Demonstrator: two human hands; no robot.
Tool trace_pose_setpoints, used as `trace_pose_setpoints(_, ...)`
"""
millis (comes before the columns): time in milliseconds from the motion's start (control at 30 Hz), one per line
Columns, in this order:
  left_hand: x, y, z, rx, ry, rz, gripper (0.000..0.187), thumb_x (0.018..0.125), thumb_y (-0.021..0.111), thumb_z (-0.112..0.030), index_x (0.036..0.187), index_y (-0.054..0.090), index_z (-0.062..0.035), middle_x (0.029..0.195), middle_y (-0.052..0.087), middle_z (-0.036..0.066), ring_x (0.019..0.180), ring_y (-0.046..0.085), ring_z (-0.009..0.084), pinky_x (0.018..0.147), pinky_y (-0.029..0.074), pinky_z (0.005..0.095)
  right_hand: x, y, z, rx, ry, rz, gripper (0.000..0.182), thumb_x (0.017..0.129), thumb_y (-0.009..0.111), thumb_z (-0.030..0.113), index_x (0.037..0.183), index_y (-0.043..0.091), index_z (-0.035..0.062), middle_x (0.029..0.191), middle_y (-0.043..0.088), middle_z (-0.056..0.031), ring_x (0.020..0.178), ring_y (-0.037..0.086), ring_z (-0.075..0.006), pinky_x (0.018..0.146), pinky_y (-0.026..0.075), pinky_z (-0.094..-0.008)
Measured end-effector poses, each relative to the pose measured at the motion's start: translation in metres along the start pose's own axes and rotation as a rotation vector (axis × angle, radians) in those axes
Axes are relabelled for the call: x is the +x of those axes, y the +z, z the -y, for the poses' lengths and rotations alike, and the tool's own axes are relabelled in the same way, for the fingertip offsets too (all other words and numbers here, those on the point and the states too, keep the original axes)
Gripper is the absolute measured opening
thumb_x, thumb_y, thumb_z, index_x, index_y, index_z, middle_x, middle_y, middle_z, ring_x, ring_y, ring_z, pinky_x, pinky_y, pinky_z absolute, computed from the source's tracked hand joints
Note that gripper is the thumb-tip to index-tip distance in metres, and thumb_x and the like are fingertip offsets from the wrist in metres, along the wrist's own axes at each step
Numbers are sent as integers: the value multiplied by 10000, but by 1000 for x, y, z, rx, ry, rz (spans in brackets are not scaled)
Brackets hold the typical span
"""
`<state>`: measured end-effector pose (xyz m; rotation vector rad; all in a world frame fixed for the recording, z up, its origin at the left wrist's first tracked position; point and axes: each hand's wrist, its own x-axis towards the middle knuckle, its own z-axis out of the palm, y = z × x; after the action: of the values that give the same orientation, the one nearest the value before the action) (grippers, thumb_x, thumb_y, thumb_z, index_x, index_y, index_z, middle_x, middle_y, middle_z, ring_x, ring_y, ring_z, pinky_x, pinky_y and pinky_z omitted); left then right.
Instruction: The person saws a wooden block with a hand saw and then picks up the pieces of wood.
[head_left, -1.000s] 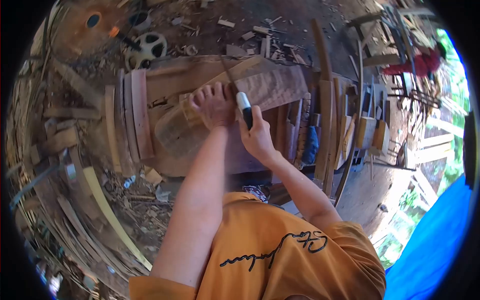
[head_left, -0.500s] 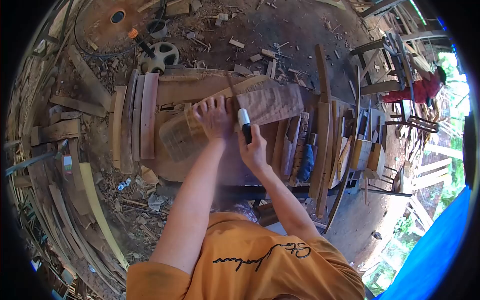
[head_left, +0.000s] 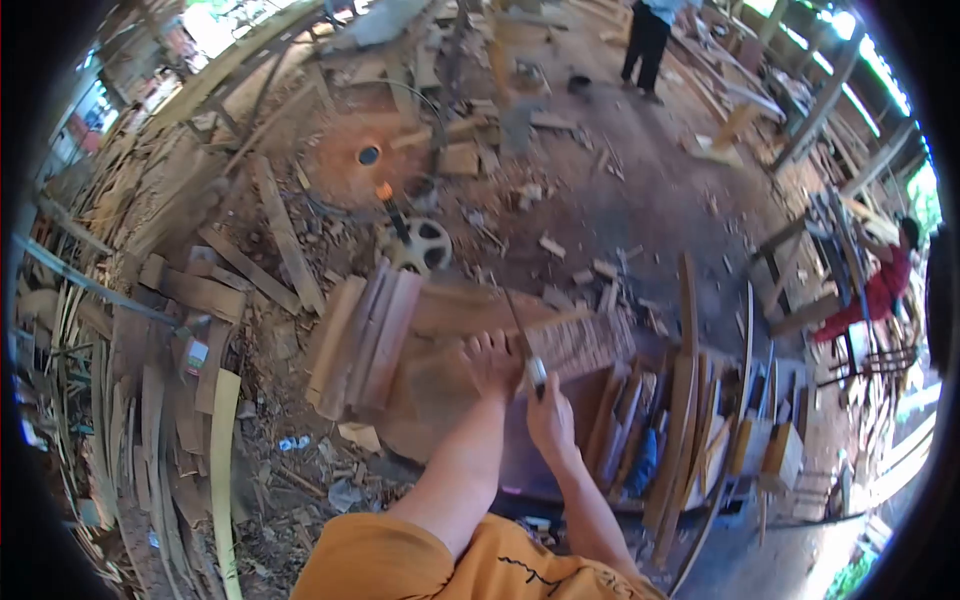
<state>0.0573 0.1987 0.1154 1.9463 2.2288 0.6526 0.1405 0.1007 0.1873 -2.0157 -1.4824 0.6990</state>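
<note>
Both hands work at the middle of the cluttered wooden desk (head_left: 450, 390): the left hand (head_left: 492, 362) lies spread, fingers flat, pressing down on the pale brown rough-grained wooden board (head_left: 585, 345), while the right hand (head_left: 548, 418) is closed in a fist round the white-and-black handle of the thin-bladed saw (head_left: 528, 355). The board's long axis runs out to the right of the left hand, slightly upward in the view, and the saw blade crosses it, pointing away from the person (its tip is blurred). The left hand touches the board directly; the right sits just nearer the body. Left of the board lies a stack of reddish curved planks (head_left: 362, 340).
</note>
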Motion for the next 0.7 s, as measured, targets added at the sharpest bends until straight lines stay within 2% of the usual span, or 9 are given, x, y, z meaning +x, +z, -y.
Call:
trace_pose_setpoints(167,1,-6,-1,-17,2,41,359,961,409,-412,949,619,-122,1034,597,129,1094,495,304,1065,231,535,-108,-73,13,-23,46,31,263,916,622,182,1028,466,3,753,612,-310,718,605,-506,598,467,-560)
trace_pose_setpoints(267,2,-8,-3,-9,-7,66,355,963,416,-412,943,619,-121,1017,604,125,1100,497,296,1062,235,534,-108,-69,9,-25,86,16,290,917,627,226,1048,472,18,759,617,-309,739,610,-505,602,474,-555)
trace_pose_setpoints(300,2,-4,1,7,17,44,351,960,427,-415,931,616,-122,1015,607,123,1103,501,290,1061,238,529,-83,-60,14,6,194,37,317,916,628,268,1069,481,33,785,628,-310,769,612,-507,629,478,-561)
trace_pose_setpoints(400,2,-10,-1,52,15,97,337,962,429,-406,936,619,-129,1024,611,119,1105,505,284,1054,245,528,14,1,5,-2,133,-11,302,947,562,302,1059,474,35,816,638,-304,799,610,-516,675,468,-594)
trace_pose_setpoints(467,0,-9,-2,52,32,92,328,963,431,-399,933,619,-132,1020,610,116,1096,509,283,1049,251,529,23,7,8,20,71,-18,263,949,562,277,1018,458,45,789,626,-307,774,606,-512,657,460,-596)
trace_pose_setpoints(533,3,-3,1,55,50,90,319,964,434,-392,930,620,-135,1017,610,113,1087,513,283,1044,258,530,-9,-8,7,36,65,-42,254,944,576,260,1000,447,48,772,618,-309,758,602,-512,640,457,-591)
trace_pose_setpoints(600,0,11,5,53,72,-96,305,964,440,-382,930,625,-143,1012,604,102,1062,519,281,1034,268,530,-43,-32,15,42,50,-24,250,938,589,244,982,437,51,755,610,-312,741,597,-513,623,453,-586)
trace_pose_setpoints(667,0,5,2,13,56,-76,310,965,436,-387,936,628,-145,1031,599,104,1079,510,283,1041,260,528,-87,-59,24,35,142,-6,250,926,615,201,967,428,41,741,601,-318,719,594,-509,591,455,-563)
trace_pose_setpoints(700,-1,-3,2,16,28,15,313,966,435,-388,942,629,-145,1042,599,104,1087,507,282,1044,255,528,-100,-63,22,28,158,12,253,923,621,192,967,429,35,735,596,-318,717,594,-508,584,457,-553)
